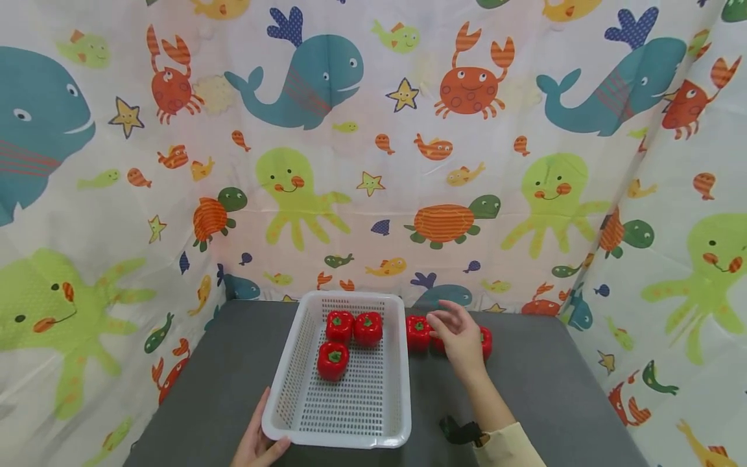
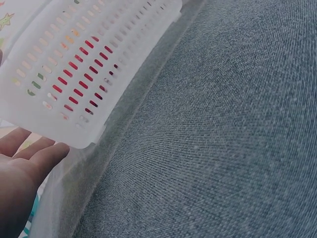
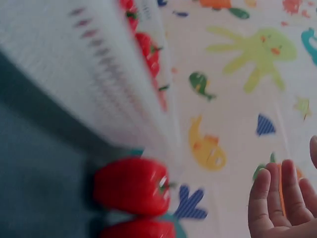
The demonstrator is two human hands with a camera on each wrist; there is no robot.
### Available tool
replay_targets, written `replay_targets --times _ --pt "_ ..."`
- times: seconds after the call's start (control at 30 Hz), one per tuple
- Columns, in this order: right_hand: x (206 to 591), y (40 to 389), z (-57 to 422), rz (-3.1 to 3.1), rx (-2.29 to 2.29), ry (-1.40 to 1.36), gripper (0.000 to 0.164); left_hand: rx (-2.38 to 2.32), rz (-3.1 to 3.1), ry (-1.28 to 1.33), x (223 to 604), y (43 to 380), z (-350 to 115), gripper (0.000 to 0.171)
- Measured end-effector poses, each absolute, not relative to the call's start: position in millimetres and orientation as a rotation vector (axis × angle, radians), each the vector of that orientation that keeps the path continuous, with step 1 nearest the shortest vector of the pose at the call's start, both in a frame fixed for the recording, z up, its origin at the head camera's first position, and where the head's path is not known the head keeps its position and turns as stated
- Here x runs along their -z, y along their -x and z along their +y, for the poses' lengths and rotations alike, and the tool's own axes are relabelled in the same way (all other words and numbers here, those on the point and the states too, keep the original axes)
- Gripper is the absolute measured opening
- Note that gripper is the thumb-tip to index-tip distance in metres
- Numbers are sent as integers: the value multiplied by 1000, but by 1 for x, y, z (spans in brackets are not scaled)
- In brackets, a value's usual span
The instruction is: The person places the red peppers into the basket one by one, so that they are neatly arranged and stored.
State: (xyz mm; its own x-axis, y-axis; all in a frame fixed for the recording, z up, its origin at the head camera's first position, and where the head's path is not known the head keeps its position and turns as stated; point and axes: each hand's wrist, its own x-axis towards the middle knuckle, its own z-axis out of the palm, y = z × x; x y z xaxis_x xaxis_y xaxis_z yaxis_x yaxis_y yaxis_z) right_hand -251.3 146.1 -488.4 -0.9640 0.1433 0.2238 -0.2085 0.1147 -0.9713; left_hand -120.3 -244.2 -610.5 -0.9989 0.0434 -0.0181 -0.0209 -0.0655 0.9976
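Grey counter in head view, printed curtain behind. White basket set long axis near-to-far, three red peppers inside, stems upward; near left corner touched by left hand, grip wide; right hand raised near outer peppers, grip half-wide. Left wrist: basket touched by fingertips. Right wrist: outer pepper's stem pointed curtainward.

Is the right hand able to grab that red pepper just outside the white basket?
Probably yes. The right hand looks empty and near, and nothing seems to cover that red pepper; the white basket stands beside it, not over it.
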Motion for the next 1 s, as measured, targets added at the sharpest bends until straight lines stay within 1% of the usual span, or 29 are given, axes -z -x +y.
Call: replay_targets --times 0.2,0.3,0.37,0.47,0.57,0.63,0.77,1.0 --pt "492 239 171 -2095 -1674 49 46 -2265 2065 -4 608 120 -246 104" --pt "510 247 192 -2020 -1507 132 48 -2271 2016 32 606 119 -245 107" --pt "528 257 208 -2026 -1439 183 55 -2282 1978 58 605 119 -245 108" --pt "550 268 231 -2157 -1425 234 76 -2303 1887 119 601 117 -244 108" --pt "565 274 250 -2329 -1468 224 96 -2312 1844 133 599 117 -244 107" --pt "574 276 259 -2451 -1478 208 103 -2303 1846 114 599 117 -244 108" --pt "586 280 270 -2629 -1462 164 104 -2287 1826 100 601 119 -245 109" --pt "594 285 272 -2632 -1554 155 89 -2273 1833 72 603 121 -248 107"
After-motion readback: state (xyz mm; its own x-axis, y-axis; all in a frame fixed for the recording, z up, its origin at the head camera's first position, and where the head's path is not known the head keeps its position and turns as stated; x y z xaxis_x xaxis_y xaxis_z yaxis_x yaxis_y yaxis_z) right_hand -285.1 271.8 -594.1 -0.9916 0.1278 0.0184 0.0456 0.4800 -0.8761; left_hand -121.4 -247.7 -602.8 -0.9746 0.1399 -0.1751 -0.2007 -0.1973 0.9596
